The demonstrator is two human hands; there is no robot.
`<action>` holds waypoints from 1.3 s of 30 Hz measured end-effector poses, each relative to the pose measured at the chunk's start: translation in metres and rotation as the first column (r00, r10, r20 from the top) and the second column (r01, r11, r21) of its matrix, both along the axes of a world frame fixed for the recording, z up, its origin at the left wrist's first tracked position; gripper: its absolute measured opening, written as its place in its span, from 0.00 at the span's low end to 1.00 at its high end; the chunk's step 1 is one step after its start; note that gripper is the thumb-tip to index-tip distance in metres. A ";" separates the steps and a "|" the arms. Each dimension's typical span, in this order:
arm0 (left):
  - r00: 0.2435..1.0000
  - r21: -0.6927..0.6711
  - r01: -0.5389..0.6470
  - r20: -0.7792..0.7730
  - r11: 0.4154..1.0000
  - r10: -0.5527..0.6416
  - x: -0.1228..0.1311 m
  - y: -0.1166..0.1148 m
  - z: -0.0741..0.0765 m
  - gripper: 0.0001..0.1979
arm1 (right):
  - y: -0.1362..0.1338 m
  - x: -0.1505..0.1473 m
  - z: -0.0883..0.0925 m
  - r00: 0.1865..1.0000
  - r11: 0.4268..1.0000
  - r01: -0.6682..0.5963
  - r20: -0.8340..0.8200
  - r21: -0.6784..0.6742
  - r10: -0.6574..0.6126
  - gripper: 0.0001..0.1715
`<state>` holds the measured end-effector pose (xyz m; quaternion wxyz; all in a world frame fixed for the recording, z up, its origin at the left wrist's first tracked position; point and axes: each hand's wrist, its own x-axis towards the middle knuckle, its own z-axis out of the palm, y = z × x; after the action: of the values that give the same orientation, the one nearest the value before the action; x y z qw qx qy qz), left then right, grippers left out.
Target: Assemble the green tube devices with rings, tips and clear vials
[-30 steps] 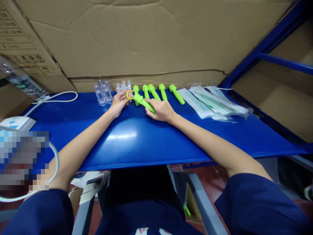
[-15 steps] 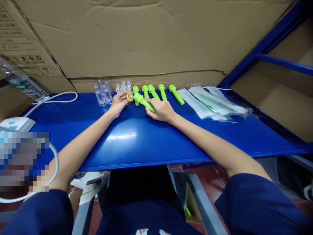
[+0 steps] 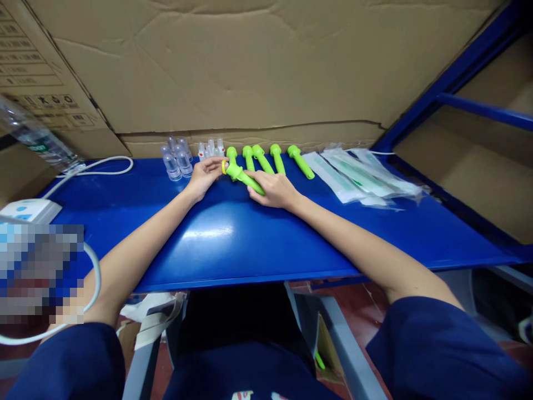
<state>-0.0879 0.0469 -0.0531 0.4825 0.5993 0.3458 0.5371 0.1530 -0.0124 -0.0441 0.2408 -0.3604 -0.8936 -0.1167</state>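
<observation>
My right hand (image 3: 275,189) is wrapped round the handle of a bright green plastic tube-like piece (image 3: 255,185), its wider end turned to the left. With pinched fingers, my left hand (image 3: 205,176) holds a small yellow ring (image 3: 224,166) right at that wider end. Whether the ring sits on the piece or only touches it, I cannot tell. Just behind my hands stand more green pieces of the same kind, one (image 3: 231,153) directly behind the held one and others (image 3: 275,157) to the right.
Clear bottle-shaped pieces (image 3: 182,161) and small white-and-clear ones (image 3: 211,149) stand at the back left of the blue table (image 3: 250,239). Flat plastic packets (image 3: 353,175) lie at the right. A white cable (image 3: 108,165), power strip (image 3: 31,210) and plastic bottle (image 3: 39,139) are left.
The yellow ring in my left hand has moved right, up against the green piece's wider end, and has turned edge-on. My right hand keeps its hold almost in place.
</observation>
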 end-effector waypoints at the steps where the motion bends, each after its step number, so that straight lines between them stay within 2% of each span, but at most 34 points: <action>1: 1.000 -0.003 -0.001 0.008 1.000 0.002 0.000 0.000 0.000 0.30 | 0.000 0.000 0.000 1.000 1.000 -0.002 0.001 0.000 0.002 0.29; 11: 1.000 0.016 0.006 -0.027 1.000 -0.006 -0.001 0.000 -0.001 0.30 | 0.000 0.000 -0.001 1.000 1.000 0.011 0.017 -0.005 -0.011 0.29; 22: 1.000 -0.020 0.012 0.012 1.000 -0.012 -0.001 -0.001 0.000 0.31 | 0.006 0.003 -0.005 1.000 1.000 0.002 -0.016 -0.026 -0.003 0.30; 30: 1.000 -0.028 0.016 0.004 0.999 -0.016 -0.001 0.000 -0.001 0.30 | 0.012 0.005 -0.009 0.994 0.991 -0.011 -0.108 -0.134 -0.004 0.32; 39: 1.000 -0.034 0.021 0.005 0.999 -0.021 0.001 -0.003 0.003 0.31 | 0.013 0.004 -0.011 0.988 0.984 -0.044 -0.156 -0.172 0.017 0.34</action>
<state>-0.0874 0.0440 -0.0500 0.4990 0.5932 0.3474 0.5276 0.1570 0.0004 -0.0554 0.2781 -0.3745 -0.8845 -0.0059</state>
